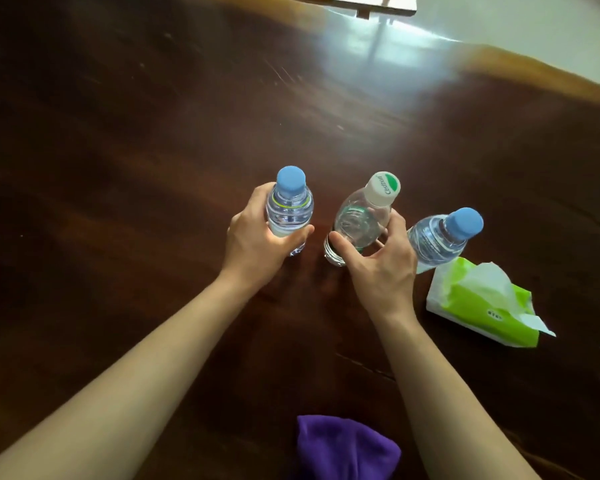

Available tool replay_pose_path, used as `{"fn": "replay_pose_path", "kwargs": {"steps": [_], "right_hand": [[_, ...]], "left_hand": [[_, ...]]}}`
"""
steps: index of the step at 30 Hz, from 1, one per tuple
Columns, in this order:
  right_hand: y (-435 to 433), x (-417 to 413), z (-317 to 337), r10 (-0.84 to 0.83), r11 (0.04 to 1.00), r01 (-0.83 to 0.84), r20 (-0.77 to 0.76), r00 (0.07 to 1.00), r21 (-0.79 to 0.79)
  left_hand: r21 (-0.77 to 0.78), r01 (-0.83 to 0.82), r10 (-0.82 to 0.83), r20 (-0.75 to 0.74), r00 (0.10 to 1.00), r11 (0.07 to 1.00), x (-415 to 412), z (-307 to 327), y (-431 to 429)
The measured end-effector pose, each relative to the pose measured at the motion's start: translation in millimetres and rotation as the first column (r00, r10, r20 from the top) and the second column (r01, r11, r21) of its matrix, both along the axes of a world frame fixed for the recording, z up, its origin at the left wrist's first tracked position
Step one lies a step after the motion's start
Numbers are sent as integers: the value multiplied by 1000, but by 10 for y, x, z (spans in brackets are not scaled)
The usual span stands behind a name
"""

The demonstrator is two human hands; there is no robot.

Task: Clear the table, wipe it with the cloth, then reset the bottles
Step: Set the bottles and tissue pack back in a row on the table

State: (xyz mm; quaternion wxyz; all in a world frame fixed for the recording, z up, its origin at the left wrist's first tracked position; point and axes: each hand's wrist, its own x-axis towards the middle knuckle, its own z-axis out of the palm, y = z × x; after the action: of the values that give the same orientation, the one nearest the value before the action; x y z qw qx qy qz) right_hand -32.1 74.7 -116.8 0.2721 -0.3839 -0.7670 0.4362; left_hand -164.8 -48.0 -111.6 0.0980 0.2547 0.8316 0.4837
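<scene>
My left hand (257, 244) grips the blue-capped bottle (289, 209), my right hand (381, 261) clasps the white-capped bottle (357, 220) mid-table (118, 133), purple cloth (347, 448) at the near edge

Three bottles (355, 220) stand in a row on the table (118, 133); tissue pack (482, 306) right, cloth (347, 448) nearest.

Two bare forearms, no sleeves; left hand (257, 244), right hand (381, 268) ungloved, no jewellery.
</scene>
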Motion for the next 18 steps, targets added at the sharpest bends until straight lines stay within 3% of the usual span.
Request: {"fn": "replay_pose_path", "kwargs": {"steps": [8, 13, 18], "right_hand": [[-58, 56, 19, 10, 1000, -10, 55, 998, 2], [-193, 286, 43, -9, 999, 14, 122, 993, -36], [-414, 737, 64, -24, 992, 2, 175, 984, 123]], "left_hand": [[0, 71, -71, -20, 997, 997, 5, -42, -28], [-50, 149, -146, 53, 988, 988, 102, -163, -217], [-194, 84, -76, 48, 996, 977, 375, -304, -635]]}}
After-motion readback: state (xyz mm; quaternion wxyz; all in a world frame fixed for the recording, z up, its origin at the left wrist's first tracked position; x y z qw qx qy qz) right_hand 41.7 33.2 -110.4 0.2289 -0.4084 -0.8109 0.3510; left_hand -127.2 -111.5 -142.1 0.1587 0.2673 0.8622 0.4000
